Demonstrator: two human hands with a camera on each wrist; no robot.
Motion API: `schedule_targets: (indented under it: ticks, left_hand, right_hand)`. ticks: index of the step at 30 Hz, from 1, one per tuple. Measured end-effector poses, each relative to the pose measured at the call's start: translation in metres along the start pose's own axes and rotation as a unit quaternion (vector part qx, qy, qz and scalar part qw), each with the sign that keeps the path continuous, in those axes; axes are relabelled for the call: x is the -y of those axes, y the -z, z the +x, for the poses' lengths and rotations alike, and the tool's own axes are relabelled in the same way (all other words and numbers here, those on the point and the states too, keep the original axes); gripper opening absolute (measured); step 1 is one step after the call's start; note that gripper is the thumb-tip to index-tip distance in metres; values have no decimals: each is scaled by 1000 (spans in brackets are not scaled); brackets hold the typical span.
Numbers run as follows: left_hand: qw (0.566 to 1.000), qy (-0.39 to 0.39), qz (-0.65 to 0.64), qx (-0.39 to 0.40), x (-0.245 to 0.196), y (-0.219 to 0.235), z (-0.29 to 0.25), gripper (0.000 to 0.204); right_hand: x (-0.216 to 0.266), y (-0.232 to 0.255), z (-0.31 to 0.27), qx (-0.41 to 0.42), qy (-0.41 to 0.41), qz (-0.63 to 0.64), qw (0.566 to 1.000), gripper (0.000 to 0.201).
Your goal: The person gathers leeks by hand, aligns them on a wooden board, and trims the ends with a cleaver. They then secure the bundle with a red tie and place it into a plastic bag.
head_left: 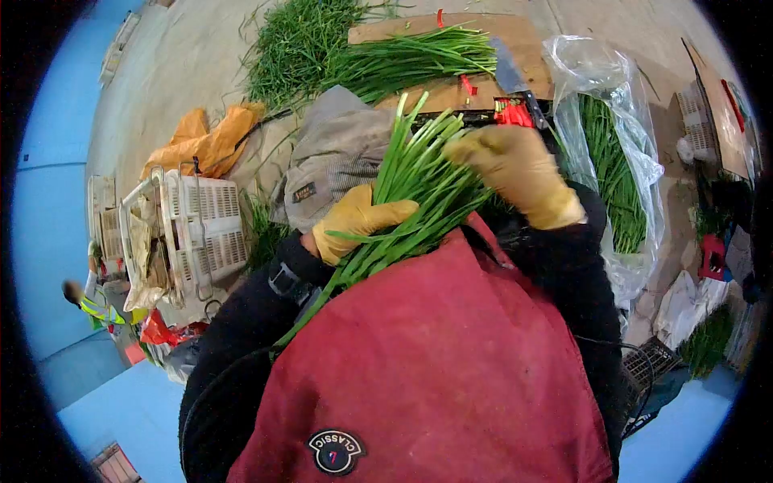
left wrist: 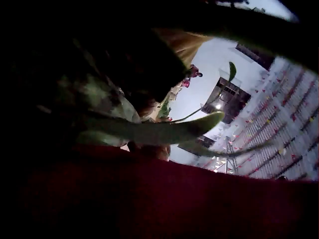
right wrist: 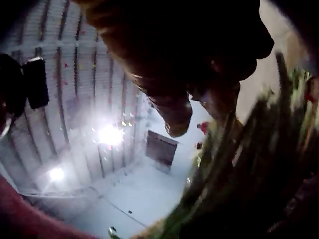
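A bunch of long green leaf stalks, which look like garlic chives [head_left: 407,193], lies slanted across the lap against a red apron [head_left: 435,346]. The yellow-gloved left hand [head_left: 358,221] grips the bunch around its lower middle, thumb across the front. Over the upper right side of the bunch is the gloved right hand [head_left: 515,173], its fingers bent and blurred. In the right wrist view, dark fingers [right wrist: 177,119] come down close beside the stalks [right wrist: 239,174]; I cannot tell whether they pinch any. Dark and close, the left wrist view shows a leaf blade [left wrist: 184,128] above red cloth.
Ahead, a cardboard sheet [head_left: 386,30] bears more chives [head_left: 427,60] and a knife [head_left: 507,68]. Red ties [head_left: 513,113] sit near its handle. A clear plastic bag [head_left: 644,161] of greens stands right. At left are a grey cloth [head_left: 338,153], an orange sack [head_left: 201,141] and white crates [head_left: 209,225].
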State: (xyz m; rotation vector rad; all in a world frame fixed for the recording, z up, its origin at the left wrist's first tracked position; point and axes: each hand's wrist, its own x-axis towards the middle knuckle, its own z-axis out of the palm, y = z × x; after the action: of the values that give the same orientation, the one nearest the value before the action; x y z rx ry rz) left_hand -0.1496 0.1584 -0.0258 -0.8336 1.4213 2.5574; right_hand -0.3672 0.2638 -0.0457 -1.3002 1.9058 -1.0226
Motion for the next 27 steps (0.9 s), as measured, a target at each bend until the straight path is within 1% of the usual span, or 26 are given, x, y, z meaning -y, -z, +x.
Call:
schedule_targets:
  ticks: [1, 2, 4, 5, 6, 8, 9, 10, 12, 13, 14, 15, 16, 18, 20, 22, 23, 24, 26, 27]
  left_hand:
    - [1000, 1, 6, 1, 0, 1, 0, 40]
    - [1000, 2, 10, 2, 2, 4, 1, 40]
    - [1000, 5, -5, -8, 3, 6, 0, 41]
    - [1000, 10, -24, -14, 3, 5, -1, 41]
    - [999, 15, -43, -17, 3, 5, -2, 41]
    - [998, 22, -52, -8, 3, 7, -4, 41]
    - [998, 22, -57, -3, 2, 9, -5, 41]
    - [998, 23, -61, -2, 1, 12, -5, 41]
    - [997, 31, -72, -2, 5, 18, -6, 40]
    - [997, 24, -79, -3, 5, 18, -7, 41]
    - [996, 18, -85, -4, 3, 16, -8, 41]
    - [996, 11, -90, -5, 1, 14, -10, 42]
    - [996, 5, -85, 4, 0, 13, -10, 43]
    - [997, -5, -72, 24, -2, 12, -10, 45]
    - [998, 5, -63, 23, 1, 13, -8, 47]
    - [998, 5, -59, 21, 3, 12, -6, 49]
    - [998, 0, -63, 18, 4, 10, -5, 49]
    - [998, -4, -68, 14, 4, 10, -5, 49]
    - [998, -2, -57, 14, 0, 8, -8, 49]
    - [999, 0, -52, 14, -1, 8, -9, 49]
  right_hand:
    - [4, -8, 2, 40, -20, -44, 998, 37]
    - [0, -21, 2, 24, -35, -1, 999, 30]
    - [-6, -28, 2, -16, 1, 71, 997, 14]
    - [-19, -26, 6, -94, 49, 127, 986, 12]
    - [-38, -16, 10, -173, 94, 179, 964, 11]
    - [-47, 32, 6, -309, 62, 181, 932, 11]
    - [-68, 53, 4, -382, 8, 124, 916, 11]
    - [-89, 72, 1, -449, -46, 67, 890, 12]
    - [-121, 86, -13, -424, -41, 35, 904, 12]
    - [-130, 85, -18, -412, -38, 18, 910, 13]
    - [-132, 78, -23, -315, -48, -53, 946, 15]
    - [-132, 69, -29, -212, -58, -124, 968, 17]
    - [-130, 62, -35, -107, -67, -192, 973, 19]
    - [-81, 40, -30, -107, 24, -68, 992, 26]
    - [-35, 32, -13, -137, 99, -86, 982, 31]
    - [8, 19, -3, -135, 207, -27, 968, 33]
    - [23, 13, 2, -111, 274, -15, 955, 34]
    - [30, 7, 6, -113, 297, -100, 943, 34]
    - [21, -13, 13, -92, 231, -152, 957, 32]
    - [19, -17, 16, -93, 214, -155, 960, 30]
